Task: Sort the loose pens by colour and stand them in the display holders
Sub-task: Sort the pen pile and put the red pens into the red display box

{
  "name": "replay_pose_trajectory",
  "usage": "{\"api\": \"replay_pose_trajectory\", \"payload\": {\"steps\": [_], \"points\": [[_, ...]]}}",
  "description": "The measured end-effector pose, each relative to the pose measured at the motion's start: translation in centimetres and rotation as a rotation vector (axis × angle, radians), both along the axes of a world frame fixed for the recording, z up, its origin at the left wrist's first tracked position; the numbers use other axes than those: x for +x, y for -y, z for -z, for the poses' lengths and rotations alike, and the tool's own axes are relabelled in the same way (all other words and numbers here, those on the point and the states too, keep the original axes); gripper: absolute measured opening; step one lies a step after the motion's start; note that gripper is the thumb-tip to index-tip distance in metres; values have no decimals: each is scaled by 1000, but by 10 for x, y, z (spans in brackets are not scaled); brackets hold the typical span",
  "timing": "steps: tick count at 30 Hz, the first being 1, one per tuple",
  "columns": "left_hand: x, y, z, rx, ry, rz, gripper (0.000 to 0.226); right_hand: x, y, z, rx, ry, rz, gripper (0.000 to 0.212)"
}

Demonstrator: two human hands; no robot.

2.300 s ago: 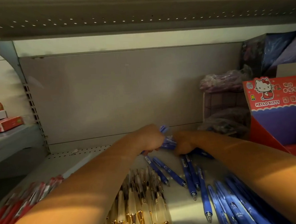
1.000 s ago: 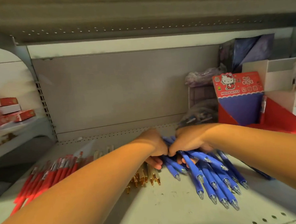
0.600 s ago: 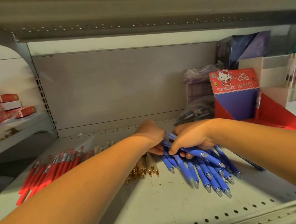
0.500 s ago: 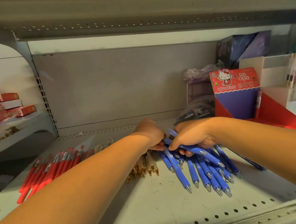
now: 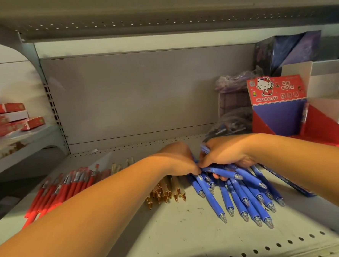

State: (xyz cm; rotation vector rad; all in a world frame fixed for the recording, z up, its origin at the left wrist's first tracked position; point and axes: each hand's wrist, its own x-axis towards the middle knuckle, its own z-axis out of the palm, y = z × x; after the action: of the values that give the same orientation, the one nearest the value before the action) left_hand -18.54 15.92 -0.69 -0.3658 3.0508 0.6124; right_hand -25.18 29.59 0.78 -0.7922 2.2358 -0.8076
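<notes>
Nearest me is the perforated front edge of the grey shelf [image 5: 181, 237]. My two forearms cross above it and cover a good part of what lies there. The blue pens [image 5: 238, 201] fan out on the shelf right of centre with their clear tips toward me. They have matte blue barrels, and one lies crosswise over the rest. Their top ends are buried under my hands, so I cannot count them.

My right hand [image 5: 225, 154] is wrapped over the bundle, fingers curled under it and thumb on top. My left hand [image 5: 178, 159] meets it from the left, knuckles up, its fingers curled down onto the same pen ends. The left fingertips are hidden.

Under my left forearm, only the gold tips and pale barrels of the gold-tipped pens [image 5: 164, 192] show. The red pens [image 5: 65, 188] lie further left in a loose row, partly cut off by that arm. A flat blue pack [image 5: 293, 182] pokes out from beneath my right forearm.

The Hello Kitty display holder [image 5: 276, 110] stands behind at the right, with a red front and a blue inner back. Beside it sit plastic bags [image 5: 234, 124] whose contents I cannot make out. A white holder [image 5: 324, 79] runs off the right edge. Blurred red boxes [image 5: 9, 122] sit on the neighbouring shelf to the far left.
</notes>
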Motion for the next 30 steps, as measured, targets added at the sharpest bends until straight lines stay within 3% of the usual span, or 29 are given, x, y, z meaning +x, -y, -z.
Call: {"api": "replay_pose_trajectory", "payload": {"steps": [10, 16, 20, 24, 30], "points": [[-12, -8, 1, 278, 111, -227, 14, -4, -6, -4, -1, -53, -8, 5], [-12, 7, -16, 606, 69, -287, 5, -2, -7, -3, -144, -57, 66, 15], [-14, 20, -16, 575, -31, -338, 5, 4, 5, 6, -216, -103, 69, 19], [-16, 23, 1, 540, -110, -357, 10, 7, 16, 15, -138, -210, 4, 34], [-19, 22, 1, 406, -154, -322, 12, 10, 11, 0, -106, -237, -58, 32]]}}
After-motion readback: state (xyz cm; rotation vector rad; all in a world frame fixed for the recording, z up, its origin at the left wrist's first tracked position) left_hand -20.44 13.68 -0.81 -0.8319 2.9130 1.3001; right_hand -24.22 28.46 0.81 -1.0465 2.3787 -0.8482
